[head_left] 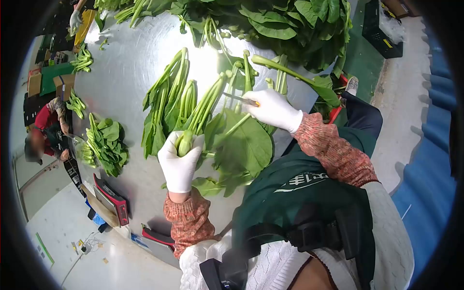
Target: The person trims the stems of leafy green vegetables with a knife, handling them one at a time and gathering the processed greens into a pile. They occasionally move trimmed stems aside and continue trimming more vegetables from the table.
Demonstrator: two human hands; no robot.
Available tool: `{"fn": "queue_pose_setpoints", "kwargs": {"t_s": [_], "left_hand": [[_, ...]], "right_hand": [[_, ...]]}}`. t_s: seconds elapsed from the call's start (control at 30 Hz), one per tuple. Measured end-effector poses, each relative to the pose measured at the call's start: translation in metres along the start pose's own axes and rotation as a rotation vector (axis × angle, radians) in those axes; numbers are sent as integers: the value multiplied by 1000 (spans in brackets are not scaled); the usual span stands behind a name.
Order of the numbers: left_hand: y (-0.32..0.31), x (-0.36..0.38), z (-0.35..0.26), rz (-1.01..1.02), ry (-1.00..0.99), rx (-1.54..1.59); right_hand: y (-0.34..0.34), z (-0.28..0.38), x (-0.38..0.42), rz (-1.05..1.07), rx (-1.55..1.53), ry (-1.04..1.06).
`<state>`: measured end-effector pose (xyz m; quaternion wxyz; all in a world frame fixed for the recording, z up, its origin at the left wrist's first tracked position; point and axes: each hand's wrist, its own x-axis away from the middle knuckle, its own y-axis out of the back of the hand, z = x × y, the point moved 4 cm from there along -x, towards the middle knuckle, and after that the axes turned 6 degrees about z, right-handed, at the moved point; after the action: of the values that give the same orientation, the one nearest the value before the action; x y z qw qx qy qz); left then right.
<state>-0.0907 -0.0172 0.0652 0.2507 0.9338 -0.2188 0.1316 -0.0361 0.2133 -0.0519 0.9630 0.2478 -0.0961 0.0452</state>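
My left hand (182, 157), in a white glove, is closed around a leafy green vegetable, whose pale green stem base (184, 143) shows between thumb and fingers. In my right hand (274, 110), also gloved, is a small knife (234, 98) with a bit of orange at the handle. Its blade points left, above the loose leafy stalks. A bundle of long-stemmed greens (166, 92) lies just beyond my left hand. Under and between the hands spreads a large broad leaf (244, 145). A thick single stalk (285, 66) lies beyond my right hand.
A big heap of leafy greens (290, 29) covers the far right of the metal table (118, 82). Bunched greens (107, 145) lie at the left, near red-edged scales (111, 198). Another person (48, 125) is at the left edge; a gloved hand (75, 21) shows at top left.
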Motion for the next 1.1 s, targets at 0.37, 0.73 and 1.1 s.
{"fn": "queue_pose_setpoints", "kwargs": {"t_s": [0.37,0.73,1.1], "left_hand": [[38,0,21,-177,-46,-61],[6,9,-34,-128,-327,-213],[-63,-4,-23,174,-249,-95]], "right_hand": [[22,14,-13,-54,214,243],[84,65,24,-98,-326,25],[66,71,32,79,-410,34]]}}
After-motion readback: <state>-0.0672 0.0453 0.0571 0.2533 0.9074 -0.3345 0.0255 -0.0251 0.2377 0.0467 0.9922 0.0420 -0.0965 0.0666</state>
